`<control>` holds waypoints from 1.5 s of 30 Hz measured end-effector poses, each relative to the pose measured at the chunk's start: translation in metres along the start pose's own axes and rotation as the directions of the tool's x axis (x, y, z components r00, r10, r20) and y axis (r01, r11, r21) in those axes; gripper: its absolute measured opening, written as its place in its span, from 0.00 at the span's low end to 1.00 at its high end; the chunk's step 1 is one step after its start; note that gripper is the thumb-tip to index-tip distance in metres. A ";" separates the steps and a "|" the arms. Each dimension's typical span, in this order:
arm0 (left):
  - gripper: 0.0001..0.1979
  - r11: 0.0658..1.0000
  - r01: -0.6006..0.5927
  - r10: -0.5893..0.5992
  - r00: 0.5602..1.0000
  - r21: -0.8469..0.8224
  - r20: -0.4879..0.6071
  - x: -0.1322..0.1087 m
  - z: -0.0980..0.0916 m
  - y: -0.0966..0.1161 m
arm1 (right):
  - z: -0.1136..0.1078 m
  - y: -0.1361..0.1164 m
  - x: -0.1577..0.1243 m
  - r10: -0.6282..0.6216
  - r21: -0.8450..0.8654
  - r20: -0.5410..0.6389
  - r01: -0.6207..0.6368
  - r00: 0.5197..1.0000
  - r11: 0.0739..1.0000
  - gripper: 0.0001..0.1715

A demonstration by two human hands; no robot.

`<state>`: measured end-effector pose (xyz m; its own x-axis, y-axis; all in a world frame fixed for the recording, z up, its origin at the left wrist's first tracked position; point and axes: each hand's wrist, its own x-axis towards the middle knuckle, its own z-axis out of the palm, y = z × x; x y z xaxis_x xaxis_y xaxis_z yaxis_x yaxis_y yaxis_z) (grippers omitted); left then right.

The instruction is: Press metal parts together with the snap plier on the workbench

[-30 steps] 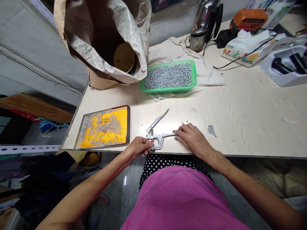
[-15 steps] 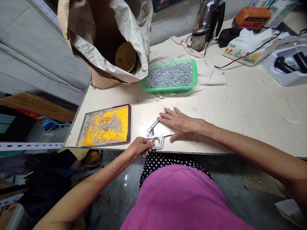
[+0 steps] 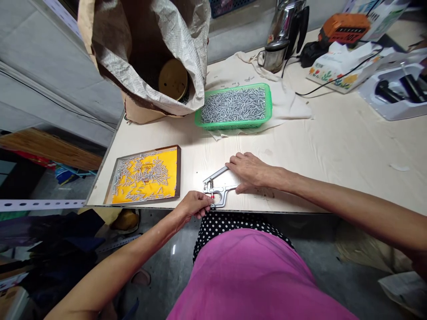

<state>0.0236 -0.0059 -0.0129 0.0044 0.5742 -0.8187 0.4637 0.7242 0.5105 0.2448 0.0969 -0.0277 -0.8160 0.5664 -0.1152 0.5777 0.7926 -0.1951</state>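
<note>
Silver snap-fastener-style pliers (image 3: pixel 220 190) lie near the table's front edge, with a coil spring and a red part by the jaw. My right hand (image 3: pixel 251 171) is wrapped over the spread handles, its fingers curled on the upper one and the thumb by the lower one. My left hand (image 3: pixel 196 204) is pinched closed at the jaw end, beside the red part. Whatever sits between those fingertips is too small and covered to make out. To the left lies a shallow tray (image 3: pixel 179 171) lined in yellow, with many small silvery metal pieces (image 3: pixel 147 171) scattered in it.
Behind the pliers stands a green plastic basket (image 3: pixel 233 126) full of similar silvery pieces. A big open sack (image 3: pixel 196 66) with a round tin (image 3: pixel 172 80) inside is at the back left. A metal cup (image 3: pixel 274 58), tissue pack (image 3: pixel 343 66) and white tray (image 3: pixel 396 106) stand rearward right.
My right hand's fingers, spread flat before, have curled around the upper handle of the pliers. My left hand keeps its pinch at the jaw. The view has shifted slightly.
</note>
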 end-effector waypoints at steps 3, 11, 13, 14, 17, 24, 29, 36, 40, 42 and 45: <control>0.16 0.984 -0.046 0.057 0.997 0.172 -0.057 -0.005 0.001 -0.002 | -0.003 -0.005 -0.006 0.034 -0.011 0.012 -0.034 0.999 0.999 0.33; 0.23 0.391 -0.376 0.793 0.601 0.840 -0.100 -0.005 0.031 0.011 | -0.007 -0.019 -0.020 0.073 0.027 -0.044 -0.071 0.996 0.997 0.25; 0.33 0.282 -0.414 0.819 0.573 0.865 0.007 0.009 0.036 0.021 | -0.007 -0.020 -0.022 0.086 0.039 -0.035 -0.085 0.996 0.996 0.27; 0.35 0.248 -0.429 0.819 0.572 0.869 0.049 0.016 0.036 0.025 | -0.007 -0.020 -0.024 0.097 0.042 -0.023 -0.095 0.995 0.995 0.29; 0.35 0.189 -0.440 0.802 0.585 0.878 0.120 0.030 0.034 0.032 | -0.011 -0.019 -0.030 0.144 0.023 0.024 -0.145 0.989 0.989 0.37; 0.25 0.150 -0.480 0.791 0.583 0.864 0.187 0.033 0.033 0.048 | -0.018 -0.023 -0.042 0.157 0.030 -0.001 -0.157 0.988 0.987 0.16; 0.12 0.175 -0.557 0.778 0.583 0.812 0.233 0.038 0.032 0.056 | -0.013 -0.024 -0.041 0.155 0.084 0.013 -0.156 0.988 0.984 0.07; 0.17 0.193 -0.527 0.779 0.595 0.827 0.197 0.039 0.034 0.059 | -0.002 -0.020 -0.035 0.144 0.110 -0.004 -0.143 0.990 0.984 0.12; 0.17 0.229 -0.451 0.819 0.568 0.863 0.080 0.036 0.041 0.048 | -0.002 -0.012 -0.035 0.157 0.076 -0.064 -0.152 0.986 0.985 0.16; 0.24 0.255 -0.429 0.858 0.514 0.866 0.002 0.034 0.050 0.035 | -0.002 -0.003 -0.034 0.114 0.059 -0.073 -0.110 0.991 0.992 0.31; 0.29 0.238 -0.459 0.901 0.433 0.856 -0.018 0.026 0.072 0.012 | 0.000 0.009 -0.031 0.038 0.078 -0.041 -0.034 0.998 0.996 0.38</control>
<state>0.0927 -0.0094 -0.0473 0.4035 0.9083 0.1104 0.8666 -0.4181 0.2725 0.2758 0.0866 -0.0261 -0.7923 0.6046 -0.0820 0.6020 0.7528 -0.2662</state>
